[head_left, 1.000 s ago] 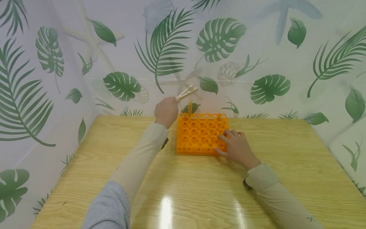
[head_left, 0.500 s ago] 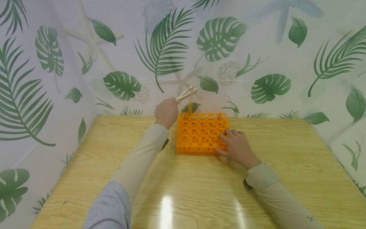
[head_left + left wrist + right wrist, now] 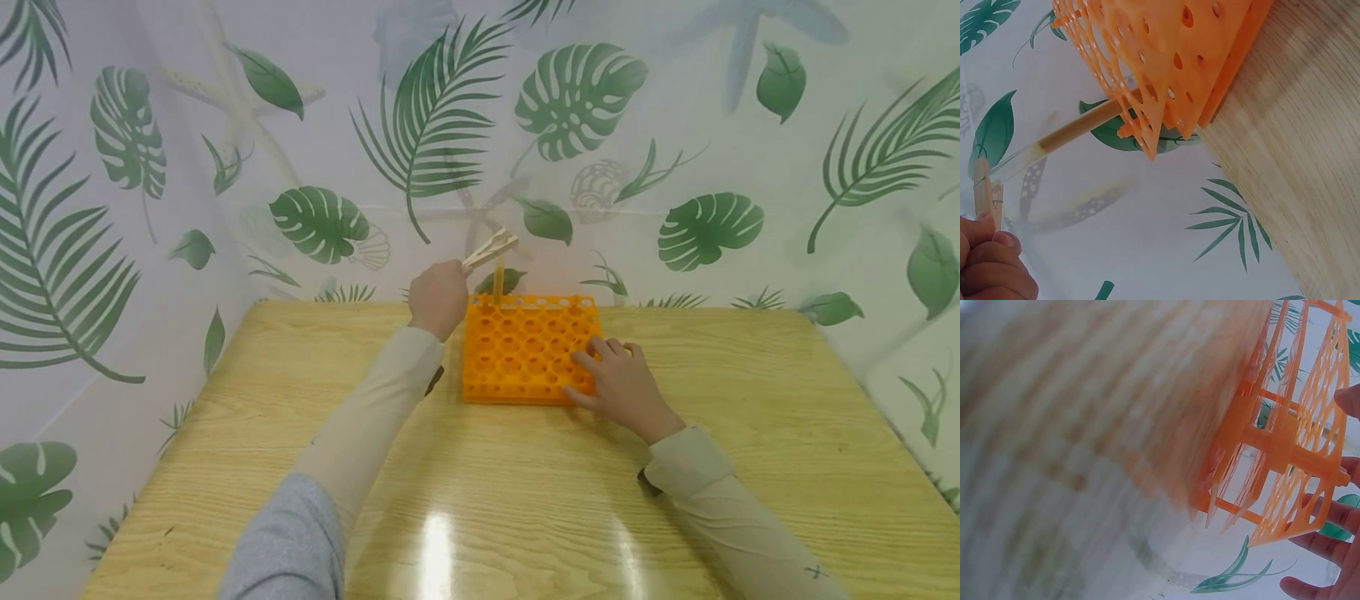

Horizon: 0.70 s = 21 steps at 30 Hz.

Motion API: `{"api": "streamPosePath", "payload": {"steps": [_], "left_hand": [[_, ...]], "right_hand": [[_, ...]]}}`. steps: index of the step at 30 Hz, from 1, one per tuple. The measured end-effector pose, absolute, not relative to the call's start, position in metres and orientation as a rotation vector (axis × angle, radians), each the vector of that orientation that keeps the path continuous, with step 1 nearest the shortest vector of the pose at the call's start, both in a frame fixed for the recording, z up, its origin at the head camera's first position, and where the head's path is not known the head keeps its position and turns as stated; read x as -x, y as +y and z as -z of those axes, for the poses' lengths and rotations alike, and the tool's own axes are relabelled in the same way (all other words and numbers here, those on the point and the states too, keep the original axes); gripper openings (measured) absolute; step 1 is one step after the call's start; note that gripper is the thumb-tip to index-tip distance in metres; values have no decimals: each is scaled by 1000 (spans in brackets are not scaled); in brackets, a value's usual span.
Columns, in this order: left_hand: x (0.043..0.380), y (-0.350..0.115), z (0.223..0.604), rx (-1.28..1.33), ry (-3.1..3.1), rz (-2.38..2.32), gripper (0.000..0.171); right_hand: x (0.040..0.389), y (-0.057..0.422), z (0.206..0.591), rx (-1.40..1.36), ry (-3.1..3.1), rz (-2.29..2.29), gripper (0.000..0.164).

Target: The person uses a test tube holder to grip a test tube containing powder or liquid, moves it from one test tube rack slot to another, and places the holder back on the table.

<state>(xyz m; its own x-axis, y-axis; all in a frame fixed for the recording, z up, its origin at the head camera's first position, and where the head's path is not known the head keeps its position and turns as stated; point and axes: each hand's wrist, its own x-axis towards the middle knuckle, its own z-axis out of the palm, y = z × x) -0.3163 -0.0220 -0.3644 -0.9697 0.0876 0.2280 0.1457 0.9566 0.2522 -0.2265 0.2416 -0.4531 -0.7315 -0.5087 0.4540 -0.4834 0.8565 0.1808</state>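
In the head view my left hand [image 3: 437,297] grips a wooden test tube clamp [image 3: 489,250]. The clamp's far end is at the top of a test tube [image 3: 498,279], which holds yellow-brown liquid. The tube stands upright in a back-left hole of the orange test tube rack [image 3: 517,392]; the left wrist view shows its lower part running down inside the rack [image 3: 1210,69]. With fingers spread, my right hand [image 3: 618,387] rests on the rack's right side. In the right wrist view its fingers [image 3: 1329,547] look mostly straight against the upper plate.
The rack sits near the back edge of a light wooden table [image 3: 525,492]. Right behind it is a white backdrop [image 3: 480,125] printed with green leaves, which also rises along the left and right sides.
My left hand and the clamp have sunk very slightly. The tube remains in the same hole, and my right hand and the rack hold still.
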Motion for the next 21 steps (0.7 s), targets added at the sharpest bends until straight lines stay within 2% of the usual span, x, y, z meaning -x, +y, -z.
{"api": "streamPosePath", "payload": {"steps": [21], "left_hand": [[315,-20,373,160,-2900,418,43]], "right_hand": [[225,241,452,-718,-2555,58,48]]}}
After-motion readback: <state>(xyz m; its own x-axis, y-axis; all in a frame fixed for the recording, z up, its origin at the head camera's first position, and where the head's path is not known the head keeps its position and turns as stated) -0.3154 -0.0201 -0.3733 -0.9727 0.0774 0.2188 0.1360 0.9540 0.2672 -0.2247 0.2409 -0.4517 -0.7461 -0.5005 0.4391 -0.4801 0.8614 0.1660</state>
